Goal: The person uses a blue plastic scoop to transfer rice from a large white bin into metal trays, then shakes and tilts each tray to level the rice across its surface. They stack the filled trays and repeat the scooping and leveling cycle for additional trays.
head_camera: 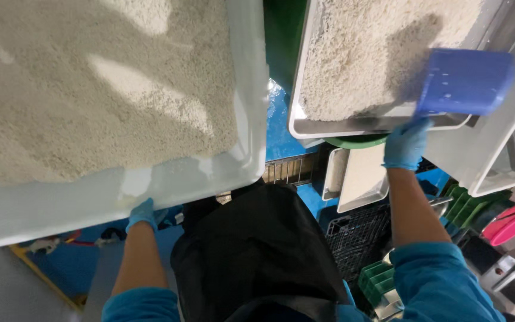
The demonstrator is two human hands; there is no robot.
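Your left hand [143, 214], in a blue glove, grips the near edge of the white tub [150, 191], which is full of pale grain. Right of the tub, the metal tray [353, 126] holds more grain. Over the tray's near right corner, your right hand [406, 143] is clamped on the blue scoop [465, 82].

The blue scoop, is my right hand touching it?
Touching. The head view shows the right hand, gloved, closed on the lower end of the blue scoop above the metal tray of white grains.
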